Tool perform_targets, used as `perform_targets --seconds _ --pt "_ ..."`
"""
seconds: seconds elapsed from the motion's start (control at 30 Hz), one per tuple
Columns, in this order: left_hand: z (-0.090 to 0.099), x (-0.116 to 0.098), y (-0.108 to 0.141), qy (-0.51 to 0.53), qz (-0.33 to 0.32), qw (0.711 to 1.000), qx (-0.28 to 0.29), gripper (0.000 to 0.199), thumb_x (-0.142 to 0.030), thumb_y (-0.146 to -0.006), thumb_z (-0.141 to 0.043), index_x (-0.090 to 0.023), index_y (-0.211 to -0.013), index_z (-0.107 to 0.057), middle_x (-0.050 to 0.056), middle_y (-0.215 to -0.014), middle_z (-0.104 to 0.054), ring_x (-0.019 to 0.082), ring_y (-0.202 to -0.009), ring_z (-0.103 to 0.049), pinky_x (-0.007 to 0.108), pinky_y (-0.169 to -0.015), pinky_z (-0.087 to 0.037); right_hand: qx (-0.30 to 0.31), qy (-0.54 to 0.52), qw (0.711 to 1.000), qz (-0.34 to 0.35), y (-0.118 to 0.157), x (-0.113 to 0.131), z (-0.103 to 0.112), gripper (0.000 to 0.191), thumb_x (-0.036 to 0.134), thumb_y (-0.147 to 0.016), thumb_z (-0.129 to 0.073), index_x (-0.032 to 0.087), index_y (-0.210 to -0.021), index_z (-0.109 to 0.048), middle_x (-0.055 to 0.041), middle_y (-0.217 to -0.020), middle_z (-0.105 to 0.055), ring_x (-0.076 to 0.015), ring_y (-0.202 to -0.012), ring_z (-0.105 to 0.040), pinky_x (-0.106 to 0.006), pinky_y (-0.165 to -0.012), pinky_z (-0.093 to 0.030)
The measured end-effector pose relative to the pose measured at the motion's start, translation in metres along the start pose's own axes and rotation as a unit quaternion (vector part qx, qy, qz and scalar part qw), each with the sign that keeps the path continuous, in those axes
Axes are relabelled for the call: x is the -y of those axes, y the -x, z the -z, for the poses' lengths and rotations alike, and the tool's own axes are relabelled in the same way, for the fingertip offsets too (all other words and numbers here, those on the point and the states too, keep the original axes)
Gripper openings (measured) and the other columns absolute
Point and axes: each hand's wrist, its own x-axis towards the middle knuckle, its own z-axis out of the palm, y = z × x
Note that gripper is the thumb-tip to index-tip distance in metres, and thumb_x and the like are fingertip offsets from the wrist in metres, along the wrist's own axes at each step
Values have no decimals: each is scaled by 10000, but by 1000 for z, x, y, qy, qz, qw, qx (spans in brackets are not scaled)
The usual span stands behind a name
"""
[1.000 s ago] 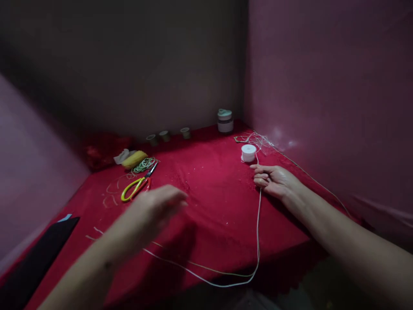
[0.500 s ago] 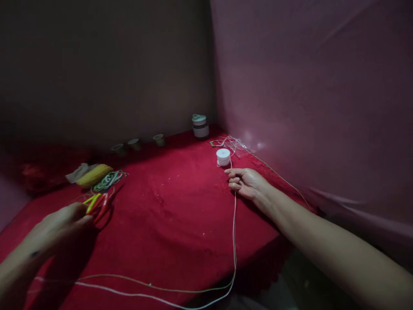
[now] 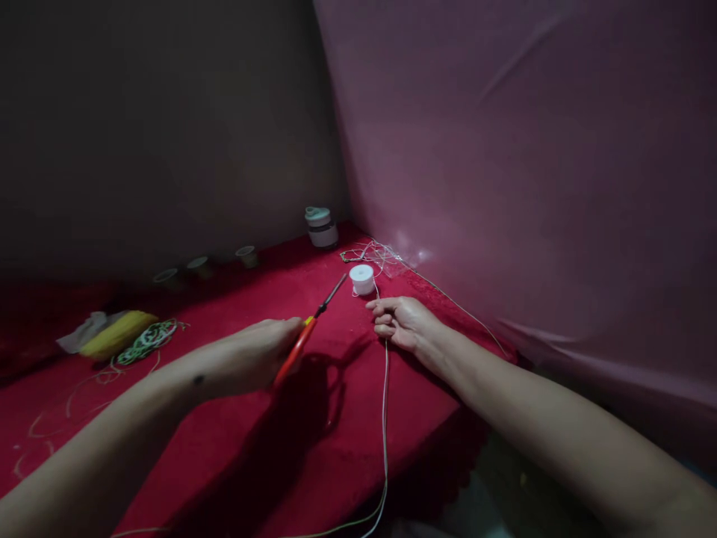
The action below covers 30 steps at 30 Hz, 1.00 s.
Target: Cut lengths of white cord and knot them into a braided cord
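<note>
My left hand (image 3: pixel 263 351) is closed round the red and yellow handles of a pair of scissors (image 3: pixel 294 355). The dark blades point up and right, close to the white spool (image 3: pixel 362 280). My right hand (image 3: pixel 404 323) pinches a white cord (image 3: pixel 385 403) just in front of that spool. From the spool the cord runs to my fingers, and below them two strands hang down past the table's front edge. The scissors are raised over the red cloth, casting a shadow, and their blades look closed or nearly so.
A lidded jar (image 3: pixel 321 229) stands in the back corner beside tangled thread (image 3: pixel 373 254) and clear plastic. Small cups (image 3: pixel 246 256) line the back. To the left lie a yellow bundle (image 3: pixel 119 334) and green-white cord (image 3: pixel 149 340). A pink sheet (image 3: pixel 504 187) borders the right side.
My left hand has carried the scissors from the left side toward the spool, with the blades now in sight. My right hand still pinches the cord. The view has shifted slightly right.
</note>
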Motion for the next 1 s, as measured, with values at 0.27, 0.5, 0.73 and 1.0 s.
perform_targets --seconds 0.27,0.5,0.73,1.0 --pt "38 -22 -47 100 17 970 220 188 -243 -708 -452 -154 -629 -598 25 -564 -619 140 -509 -551 245 -511 -418 2 -3 1000 -9 -1 2 -3 154 -19 -711 -383 112 -696 -462 40 -490 -359 -17 -381 -211 -144 -350 -132" --pt "41 -22 -66 110 -1 959 260 185 -279 -732 -478 -162 -667 -607 33 -570 -642 163 -497 -569 257 -477 -416 11 -6 1000 -12 -1 3 -1 177 -36 -701 -383 111 -676 -477 36 -493 -372 -20 -399 -206 -145 -354 -134" --pt "36 -32 -79 84 9 968 237 162 -145 -652 -413 -141 -618 -571 16 -554 -618 126 -452 -538 214 -426 -371 14 -5 1000 -18 -3 3 -1 190 -47 -689 -376 101 -686 -494 41 -476 -368 -21 -395 -222 -145 -361 -136" --pt "33 -17 -59 43 46 984 167 192 -119 -635 -365 -155 -656 -552 -10 -529 -578 112 -401 -517 188 -368 -316 11 -3 1000 -5 1 4 1 187 -51 -662 -377 93 -652 -495 33 -469 -379 -20 -378 -219 -163 -358 -124"
